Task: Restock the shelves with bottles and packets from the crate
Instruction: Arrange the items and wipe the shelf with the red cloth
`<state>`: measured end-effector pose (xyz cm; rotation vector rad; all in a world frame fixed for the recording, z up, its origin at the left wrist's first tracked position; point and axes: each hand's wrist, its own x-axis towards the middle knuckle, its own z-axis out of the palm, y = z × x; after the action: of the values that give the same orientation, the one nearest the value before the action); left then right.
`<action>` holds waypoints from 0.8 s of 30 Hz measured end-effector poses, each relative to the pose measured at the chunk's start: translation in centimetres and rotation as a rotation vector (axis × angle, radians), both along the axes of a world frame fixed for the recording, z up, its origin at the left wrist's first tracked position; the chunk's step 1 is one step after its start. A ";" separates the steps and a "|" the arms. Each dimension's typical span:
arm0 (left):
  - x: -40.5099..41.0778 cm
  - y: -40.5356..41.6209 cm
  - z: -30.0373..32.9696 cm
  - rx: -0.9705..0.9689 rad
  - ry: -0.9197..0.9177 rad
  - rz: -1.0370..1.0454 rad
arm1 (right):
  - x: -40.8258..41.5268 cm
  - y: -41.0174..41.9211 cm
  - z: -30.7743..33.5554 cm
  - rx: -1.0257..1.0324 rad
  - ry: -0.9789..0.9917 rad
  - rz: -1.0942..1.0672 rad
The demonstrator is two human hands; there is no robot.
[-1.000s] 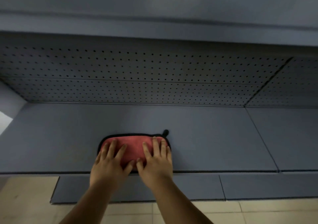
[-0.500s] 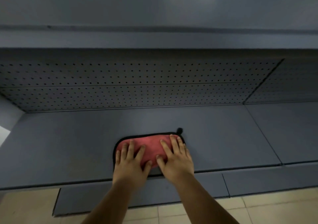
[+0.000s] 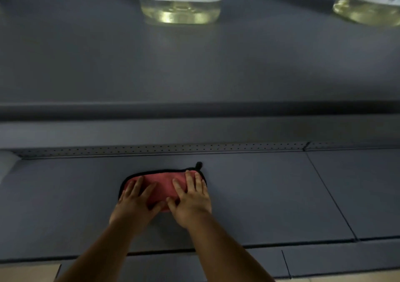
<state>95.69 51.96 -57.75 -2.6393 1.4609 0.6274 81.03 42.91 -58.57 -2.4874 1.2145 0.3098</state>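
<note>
- Head view: a person's two bare forearms reach forward from the bottom edge onto a grey lower shelf (image 3: 270, 195).
- A red cloth (image 3: 161, 183) with black trim lies flat on this shelf, left of its middle and nearer the front edge than the perforated back panel (image 3: 151, 149). A small black loop sticks out from the cloth's far right corner.
- The left hand (image 3: 135, 206) lies palm down on the left half of the cloth, fingers straight and spread, grasping nothing.
- The right hand (image 3: 190, 199) lies palm down on the right half, fingers straight, fingertips near the far edge, also grasping nothing. The two thumbs almost meet over the cloth's near edge.
- On the upper shelf (image 3: 194, 65), a clear bottle (image 3: 179, 2) of pale yellow liquid with a white label stands at the back, near the middle.
- A second bottle (image 3: 368, 4) of the same liquid stands at the upper shelf's far right, cut off by the frame.
- A strip of beige floor tile (image 3: 28, 273) shows at the bottom left corner.
</note>
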 end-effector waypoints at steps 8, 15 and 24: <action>-4.1 -4.8 -0.3 0.002 -0.035 -0.036 | -4.6 -5.1 0.4 0.020 0.026 -0.066; -13.7 -14.7 0.1 0.001 0.028 -0.234 | -15.5 -12.5 1.6 -0.006 0.151 -0.220; -21.2 -19.8 0.2 0.008 0.074 -0.326 | -22.6 -16.2 1.4 0.002 0.202 -0.388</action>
<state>74.53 32.12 -57.55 -2.3154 1.8482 0.6983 58.41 26.70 -57.16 -2.1937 1.7379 0.4631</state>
